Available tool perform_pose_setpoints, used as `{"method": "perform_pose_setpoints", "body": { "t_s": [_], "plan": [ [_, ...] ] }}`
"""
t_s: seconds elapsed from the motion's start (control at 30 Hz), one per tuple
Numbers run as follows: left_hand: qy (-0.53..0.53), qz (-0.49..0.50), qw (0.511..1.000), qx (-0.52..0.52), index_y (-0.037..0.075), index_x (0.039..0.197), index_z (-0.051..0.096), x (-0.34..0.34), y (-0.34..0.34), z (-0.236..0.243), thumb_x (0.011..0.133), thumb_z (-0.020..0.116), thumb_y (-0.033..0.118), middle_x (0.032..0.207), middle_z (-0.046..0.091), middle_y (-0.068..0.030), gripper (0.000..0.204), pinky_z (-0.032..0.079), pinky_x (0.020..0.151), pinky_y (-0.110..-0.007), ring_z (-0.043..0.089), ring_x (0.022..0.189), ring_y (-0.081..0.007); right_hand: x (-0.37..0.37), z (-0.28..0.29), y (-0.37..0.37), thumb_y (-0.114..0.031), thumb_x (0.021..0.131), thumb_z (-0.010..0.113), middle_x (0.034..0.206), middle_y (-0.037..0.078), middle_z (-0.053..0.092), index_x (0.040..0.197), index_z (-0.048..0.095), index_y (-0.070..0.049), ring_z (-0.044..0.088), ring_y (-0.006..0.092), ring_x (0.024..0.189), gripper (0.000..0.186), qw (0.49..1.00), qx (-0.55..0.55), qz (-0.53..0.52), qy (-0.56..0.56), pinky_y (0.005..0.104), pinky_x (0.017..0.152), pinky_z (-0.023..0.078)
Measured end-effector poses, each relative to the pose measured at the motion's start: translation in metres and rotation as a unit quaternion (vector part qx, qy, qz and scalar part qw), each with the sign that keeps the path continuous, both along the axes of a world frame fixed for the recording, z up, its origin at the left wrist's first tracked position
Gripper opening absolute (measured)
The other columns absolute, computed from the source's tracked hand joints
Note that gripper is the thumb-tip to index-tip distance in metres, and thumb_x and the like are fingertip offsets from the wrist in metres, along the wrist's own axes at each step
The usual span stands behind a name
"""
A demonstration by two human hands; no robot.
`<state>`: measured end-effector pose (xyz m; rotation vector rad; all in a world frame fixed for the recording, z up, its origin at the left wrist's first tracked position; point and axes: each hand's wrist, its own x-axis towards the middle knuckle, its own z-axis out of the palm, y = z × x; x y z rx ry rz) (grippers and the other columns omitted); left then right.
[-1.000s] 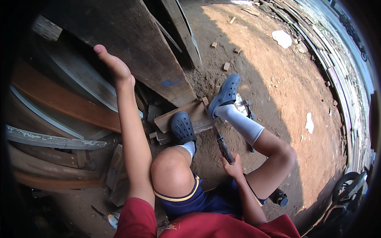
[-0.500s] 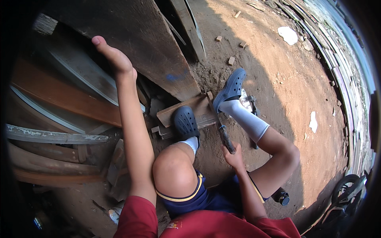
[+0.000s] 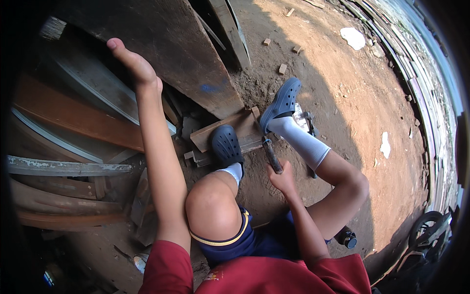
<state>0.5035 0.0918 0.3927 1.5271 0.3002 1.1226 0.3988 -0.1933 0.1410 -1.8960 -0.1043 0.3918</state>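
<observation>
My right hand (image 3: 281,177) is closed round the dark handle of a hand saw (image 3: 270,156). The saw's narrow blade shows almost edge-on and meets the right end of a short wooden board (image 3: 223,130); its teeth are too small to see. My left foot, in a dark blue clog (image 3: 227,144), presses on this board, and my right clog (image 3: 282,103) is just beyond its right end. Raised at the upper left, my left hand (image 3: 139,68) is beside a large dark wooden plank (image 3: 191,54). Its thumb is stretched out; the other fingers are hidden.
Curved wooden pieces (image 3: 73,169) are stacked at the left. Small wood blocks (image 3: 282,69) lie on the dirt ahead. A metal tool (image 3: 309,122) lies beside my right foot, a dark cylinder (image 3: 348,239) near my right thigh. A wheeled vehicle (image 3: 428,230) stands at the lower right.
My right hand has pushed the saw a little forward, toward the board. My left hand remains raised beside the plank. The view has shifted slightly.
</observation>
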Motion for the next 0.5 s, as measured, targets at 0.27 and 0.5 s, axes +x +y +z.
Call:
{"method": "perform_pose_setpoints", "body": {
  "t_s": [0.27,0.5],
  "plan": [
    [0.014,0.018,0.999,0.036,0.004,0.146,-0.008,0.001,0.002,0.002,0.082,0.019,0.079,0.154,-0.013,-0.0147,0.102,0.001,0.114,-0.040,-0.007,0.142,-0.0284,-0.039,0.008,-0.032,-0.016,0.074,0.061,0.050,0.011,0.041,0.061,0.045,0.002,0.042,0.0138,0.049,0.027,0.999,0.000,0.001,0.045,0.0358,0.051,0.039],
    [0.036,-0.012,0.999,0.006,0.004,0.146,-0.009,-0.004,0.002,0.006,0.081,0.016,0.080,0.153,-0.014,-0.0150,0.103,0.001,0.115,-0.040,-0.008,0.142,-0.0285,0.009,-0.007,0.007,-0.016,0.076,0.061,0.051,0.012,0.040,0.065,0.047,0.004,0.040,0.0152,0.050,0.027,1.000,0.014,0.015,0.000,0.0365,0.052,0.038]
  ]
}}
